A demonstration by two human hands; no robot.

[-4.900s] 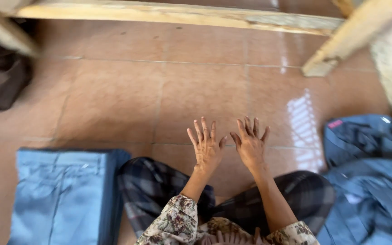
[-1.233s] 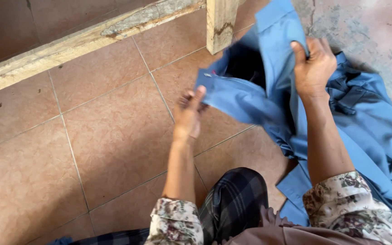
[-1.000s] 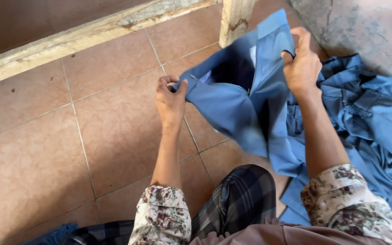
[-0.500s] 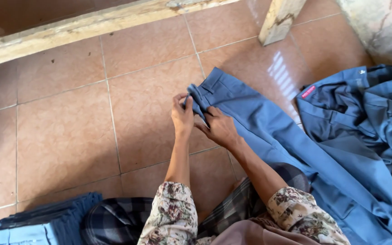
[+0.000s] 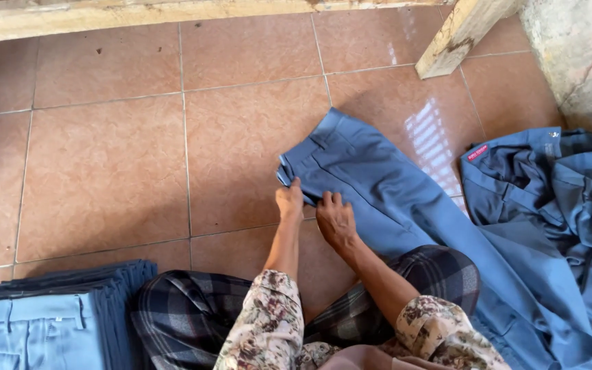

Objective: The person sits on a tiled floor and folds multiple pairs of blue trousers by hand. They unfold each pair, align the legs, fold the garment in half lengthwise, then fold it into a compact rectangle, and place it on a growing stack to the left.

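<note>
A pair of blue trousers (image 5: 378, 185) lies flat on the tiled floor in front of me, waistband toward the upper left, legs running back over my right knee. My left hand (image 5: 289, 201) pinches the near edge of the waistband. Beside it my right hand (image 5: 335, 219) presses on the same lower edge of the cloth. Both arms wear floral sleeves, and my crossed legs are in dark plaid.
A stack of folded blue trousers (image 5: 42, 322) sits at my lower left. At the right lies a heap of unfolded blue garments (image 5: 556, 205). A wooden beam (image 5: 138, 14) runs along the top, a slanted wooden post (image 5: 460, 34) and a rough wall (image 5: 577, 48) stand at upper right.
I lifted one pair of trousers from the right-hand heap, swung it left and laid it flat on the tiles. Both hands now rest at its waistband edge.
</note>
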